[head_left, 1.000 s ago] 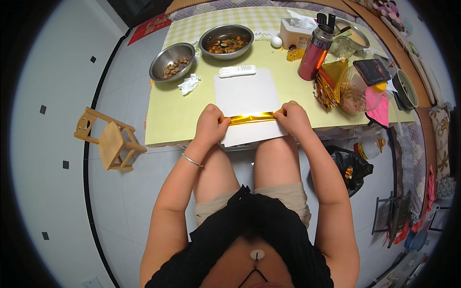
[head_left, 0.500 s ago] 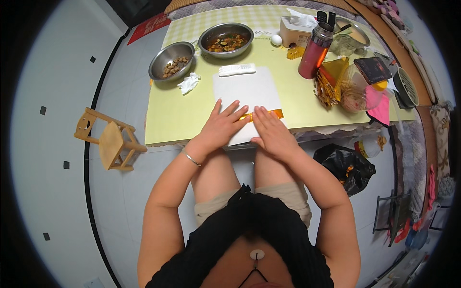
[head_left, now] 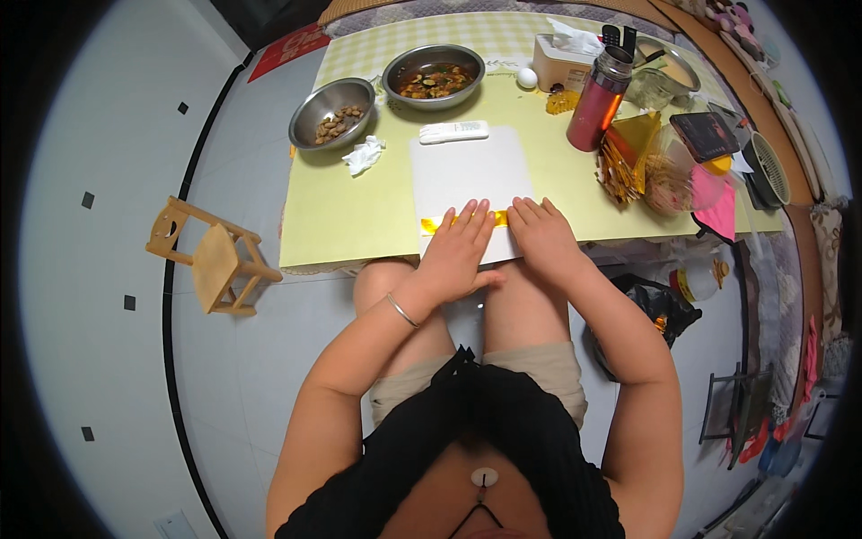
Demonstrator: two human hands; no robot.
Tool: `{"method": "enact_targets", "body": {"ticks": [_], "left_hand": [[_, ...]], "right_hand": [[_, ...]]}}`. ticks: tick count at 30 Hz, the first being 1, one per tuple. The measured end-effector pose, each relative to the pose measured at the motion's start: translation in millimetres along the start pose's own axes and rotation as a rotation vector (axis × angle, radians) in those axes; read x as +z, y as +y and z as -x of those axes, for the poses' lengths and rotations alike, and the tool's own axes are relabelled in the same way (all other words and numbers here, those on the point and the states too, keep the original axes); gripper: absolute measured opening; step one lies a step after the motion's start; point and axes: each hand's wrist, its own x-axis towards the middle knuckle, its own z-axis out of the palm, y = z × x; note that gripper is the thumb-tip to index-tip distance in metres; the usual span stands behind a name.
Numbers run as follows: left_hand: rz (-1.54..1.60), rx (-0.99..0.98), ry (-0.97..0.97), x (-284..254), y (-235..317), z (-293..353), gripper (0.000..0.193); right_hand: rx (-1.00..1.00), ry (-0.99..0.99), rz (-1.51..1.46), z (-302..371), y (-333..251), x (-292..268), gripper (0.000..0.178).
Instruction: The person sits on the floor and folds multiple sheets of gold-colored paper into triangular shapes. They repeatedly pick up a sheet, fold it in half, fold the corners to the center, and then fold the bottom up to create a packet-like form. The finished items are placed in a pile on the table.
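A shiny gold foil strip (head_left: 431,224) lies across a white board or sheet (head_left: 462,175) at the table's near edge. My left hand (head_left: 456,256) presses flat on the strip, fingers stretched out and thumb pointing right. Just to its right, my right hand (head_left: 546,235) lies flat, its fingertips by the strip's right end. Neither hand grips anything; the palms hide part of the strip. At the far end of the board rests a long white case (head_left: 453,132). Folded gold foil pieces (head_left: 624,166) stand in a bundle at the right.
Beyond the board are a metal bowl of nuts (head_left: 334,124), a metal bowl of food in liquid (head_left: 435,79) and a crumpled tissue (head_left: 364,156). A red thermos (head_left: 597,108), tissue box (head_left: 561,65) and phone (head_left: 705,136) crowd the right. A small wooden chair (head_left: 215,256) stands left.
My left hand has moved right along the strip, uncovering its left end. The right hand has shifted right and covers its right end. The view has shifted slightly.
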Motion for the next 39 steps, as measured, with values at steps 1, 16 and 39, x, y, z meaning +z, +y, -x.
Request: {"method": "enact_targets", "body": {"ticks": [1,16,39], "left_hand": [[0.017,-0.011,0.006,5,6,2,0.099],[-0.146,-0.074,0.12,-30,5,-30,0.023],[0.418,0.204,-0.123,-67,-25,-17,0.075]], "right_hand": [[-0.018,0.0,-0.012,0,2,-2,0.039],[-0.102,-0.025,-0.016,-22,15,2,0.012],[-0.05,0.027,-0.23,5,-11,-22,0.011]]}}
